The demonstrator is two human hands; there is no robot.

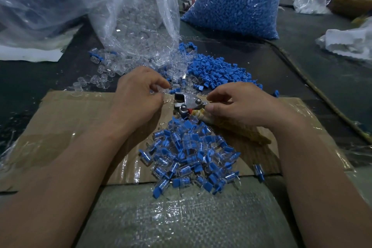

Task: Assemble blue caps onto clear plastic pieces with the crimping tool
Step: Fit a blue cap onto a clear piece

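A flattened cardboard sheet, glossy with clear tape, lies on a dark tabletop. Nearer the camera than the cardboard, a grey-green woven plastic sack overlaps its near edge. Beyond the cardboard's left corner lies a white sheet. Off its right side a brownish cord runs diagonally, with crumpled white plastic farther out. The light is dim, with soft glints on the plastic.

We see two bare hands, the left hand and the right hand, with short, plain nails. Both forearms are bare as far as we can see.
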